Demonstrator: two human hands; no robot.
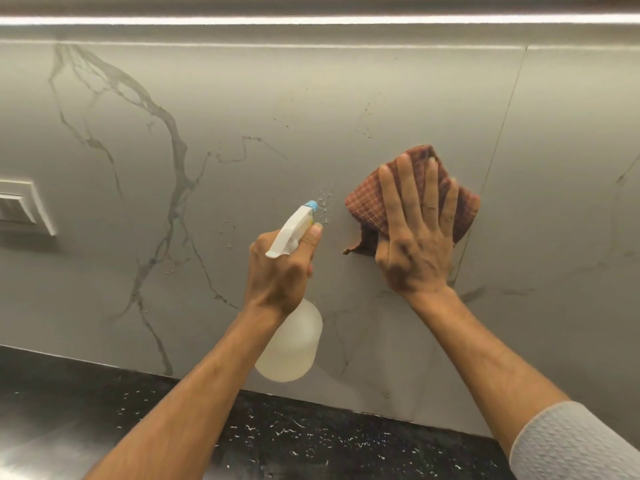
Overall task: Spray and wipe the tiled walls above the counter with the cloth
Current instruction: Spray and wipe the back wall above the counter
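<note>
The grey marble-look tiled wall (242, 98) fills most of the view. My left hand (280, 271) grips a clear spray bottle (294, 344) by its white trigger head, blue nozzle pointing up at the wall. Water droplets (325, 199) cling to the tile just past the nozzle. My right hand (415, 230) presses a reddish-brown checked cloth (367, 199) flat against the wall with straight, spread fingers, right of the droplets.
A white switch plate (20, 207) sits on the wall at the far left. A vertical tile joint (498, 140) runs just right of the cloth. The black speckled counter (311, 438) lies below. A light strip (311, 19) glows along the top.
</note>
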